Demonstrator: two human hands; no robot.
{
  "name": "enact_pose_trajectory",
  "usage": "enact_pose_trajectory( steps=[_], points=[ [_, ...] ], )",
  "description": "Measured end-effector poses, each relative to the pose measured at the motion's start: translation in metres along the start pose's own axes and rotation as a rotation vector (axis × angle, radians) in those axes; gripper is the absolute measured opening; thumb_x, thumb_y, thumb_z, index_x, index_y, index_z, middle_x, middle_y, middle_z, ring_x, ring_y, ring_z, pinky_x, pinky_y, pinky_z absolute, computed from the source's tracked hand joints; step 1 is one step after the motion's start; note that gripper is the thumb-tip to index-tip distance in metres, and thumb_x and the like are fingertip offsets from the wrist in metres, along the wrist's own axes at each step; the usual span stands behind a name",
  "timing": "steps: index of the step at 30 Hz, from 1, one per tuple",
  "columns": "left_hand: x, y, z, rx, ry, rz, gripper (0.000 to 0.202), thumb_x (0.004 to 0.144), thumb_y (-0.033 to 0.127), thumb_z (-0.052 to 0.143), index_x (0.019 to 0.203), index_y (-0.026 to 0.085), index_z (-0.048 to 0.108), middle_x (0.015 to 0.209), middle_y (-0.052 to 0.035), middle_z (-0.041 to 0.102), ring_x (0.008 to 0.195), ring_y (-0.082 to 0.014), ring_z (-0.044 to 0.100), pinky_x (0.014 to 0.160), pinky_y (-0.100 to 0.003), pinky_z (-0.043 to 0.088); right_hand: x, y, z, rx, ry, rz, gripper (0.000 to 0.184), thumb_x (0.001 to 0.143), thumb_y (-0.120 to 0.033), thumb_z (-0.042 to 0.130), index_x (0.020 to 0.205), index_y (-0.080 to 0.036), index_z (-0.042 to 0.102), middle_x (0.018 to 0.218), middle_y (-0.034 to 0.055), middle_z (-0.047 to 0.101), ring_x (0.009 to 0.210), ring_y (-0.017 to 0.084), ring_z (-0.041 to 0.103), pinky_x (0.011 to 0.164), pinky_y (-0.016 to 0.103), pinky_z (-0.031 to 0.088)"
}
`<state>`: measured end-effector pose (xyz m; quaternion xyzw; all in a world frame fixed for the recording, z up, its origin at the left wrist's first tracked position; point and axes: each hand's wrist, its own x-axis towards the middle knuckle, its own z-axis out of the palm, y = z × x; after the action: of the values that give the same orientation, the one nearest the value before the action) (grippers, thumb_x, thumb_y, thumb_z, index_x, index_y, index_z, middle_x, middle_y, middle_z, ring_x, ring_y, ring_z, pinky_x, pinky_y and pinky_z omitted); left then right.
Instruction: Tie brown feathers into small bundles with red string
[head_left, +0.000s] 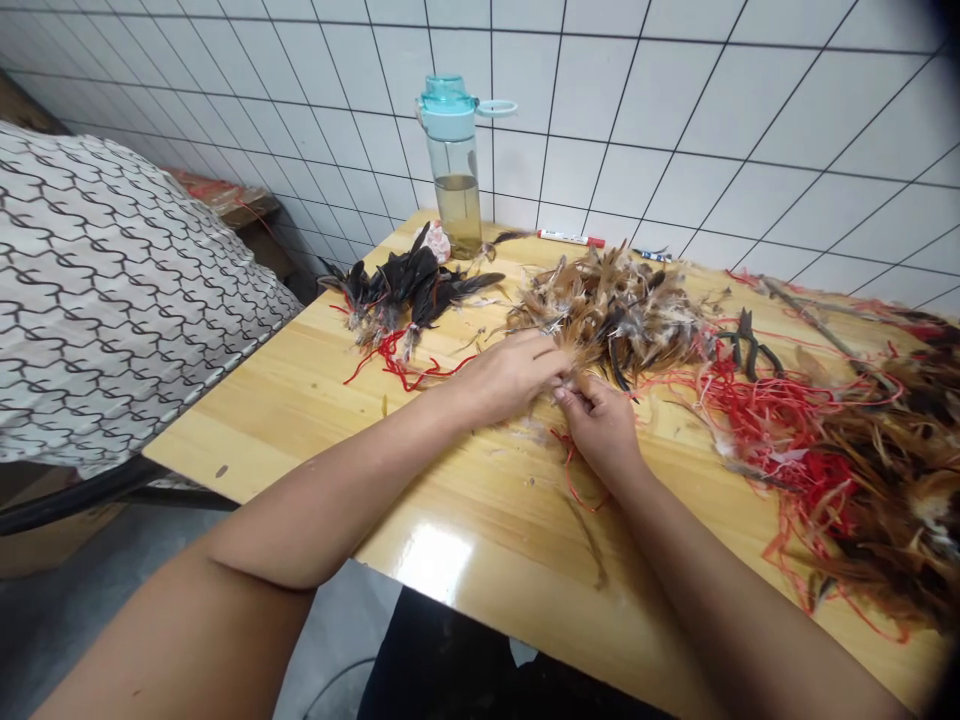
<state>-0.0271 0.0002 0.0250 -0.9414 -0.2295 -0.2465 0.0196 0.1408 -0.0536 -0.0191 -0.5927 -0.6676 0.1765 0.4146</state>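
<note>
your two hands at work over a wooden tabletop (262,420), seen from the head. your left hand (517,375) reaches in from the left, palm down, its fingers bent and brought together; your right hand (606,425) meets it from the near right, thumb raised against the curled fingers. the fingertips of both close on a small brown feather tuft (579,350), which lies between them at the near edge of the large feather pile (637,310); the exact grip is hidden by your fingers. a red thread (576,490) trails on the near side of your right hand.

left of the pile: black feather bundles (420,285), with red cords (401,370) at their near ends. behind these, a clear bottle (457,200) with a turquoise lid stands upright, partly filled with yellowish liquid. along the tiled wall (637,90): a red-capped marker (570,239) and a blue marker (651,256). right of the pile: dark-handled pliers (750,345), just beside a red thread tangle (757,410), which runs into a heap of darker brown feathers (900,500) at the tabletop's right.
</note>
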Motion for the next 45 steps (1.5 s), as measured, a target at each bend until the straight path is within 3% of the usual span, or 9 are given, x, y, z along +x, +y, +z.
enact_pose_trajectory(
  steps=[5,9,14,19,23,29,35,45],
  points=[
    [-0.008,-0.029,-0.016,0.051,0.137,-0.294,0.018,0.088,0.015,0.045,0.096,0.016,0.061,0.100,-0.0086,0.060,0.097,-0.0202,0.052,0.084,-0.033,0.041,0.000,0.000,-0.001,0.022,0.023,0.049,0.021,0.079,-0.032,0.054,0.062,-0.021,0.052,0.063,0.0013,0.054,0.063,0.017,0.051,0.061,0.029,0.037],
    [-0.018,-0.053,-0.028,-0.006,-0.016,-0.424,0.016,0.081,0.013,0.050,0.086,0.016,0.064,0.092,-0.0065,0.061,0.089,-0.0180,0.055,0.079,-0.030,0.042,0.000,0.000,-0.001,0.031,0.032,0.056,0.020,0.079,-0.032,0.053,0.063,-0.021,0.052,0.062,0.0005,0.053,0.062,0.016,0.049,0.059,0.028,0.036],
    [-0.021,-0.059,-0.032,-0.179,-0.300,-0.349,0.014,0.075,0.019,0.062,0.088,0.018,0.067,0.088,-0.0024,0.063,0.087,-0.0151,0.057,0.079,-0.026,0.042,0.000,0.000,-0.001,0.023,0.035,0.065,0.020,0.080,-0.034,0.053,0.064,-0.021,0.052,0.061,-0.0001,0.051,0.061,0.016,0.048,0.059,0.028,0.036],
    [-0.019,-0.053,-0.021,-0.164,-0.393,-0.322,0.014,0.072,0.017,0.063,0.085,0.019,0.068,0.089,-0.0030,0.064,0.090,-0.0168,0.057,0.085,-0.028,0.040,0.000,0.000,-0.001,0.020,0.024,0.063,0.021,0.080,-0.034,0.052,0.064,-0.021,0.052,0.063,0.0004,0.052,0.062,0.015,0.048,0.060,0.028,0.036],
    [-0.016,-0.049,-0.015,-0.146,-0.349,-0.254,0.011,0.074,0.012,0.055,0.076,0.017,0.064,0.083,-0.0035,0.063,0.087,-0.0168,0.056,0.086,-0.030,0.038,0.000,0.000,-0.001,0.002,0.024,0.061,0.023,0.080,-0.034,0.052,0.061,-0.021,0.048,0.061,-0.0001,0.050,0.062,0.016,0.047,0.060,0.029,0.035],
    [-0.009,-0.029,-0.021,-0.160,-0.253,-0.141,0.014,0.079,0.013,0.048,0.081,0.017,0.061,0.077,-0.0031,0.062,0.075,-0.0153,0.054,0.069,-0.027,0.038,0.001,-0.001,0.000,-0.013,0.051,0.036,0.024,0.077,-0.030,0.055,0.057,-0.022,0.046,0.061,-0.0001,0.051,0.062,0.016,0.047,0.061,0.029,0.036],
    [-0.004,-0.008,-0.020,-0.111,-0.221,-0.102,0.015,0.084,0.018,0.046,0.081,0.017,0.061,0.079,-0.0048,0.063,0.075,-0.0161,0.056,0.069,-0.028,0.040,0.000,-0.003,0.000,-0.066,0.025,0.012,0.025,0.077,-0.028,0.057,0.055,-0.021,0.049,0.060,0.0005,0.052,0.062,0.016,0.049,0.061,0.030,0.035],
    [-0.003,-0.001,-0.017,-0.043,-0.223,-0.081,0.015,0.085,0.019,0.046,0.082,0.016,0.061,0.081,-0.0052,0.064,0.077,-0.0165,0.056,0.073,-0.029,0.041,-0.001,-0.002,0.002,-0.083,-0.058,-0.014,0.022,0.080,-0.031,0.058,0.060,-0.021,0.059,0.063,0.0014,0.057,0.066,0.017,0.052,0.061,0.029,0.036]
  ],
)
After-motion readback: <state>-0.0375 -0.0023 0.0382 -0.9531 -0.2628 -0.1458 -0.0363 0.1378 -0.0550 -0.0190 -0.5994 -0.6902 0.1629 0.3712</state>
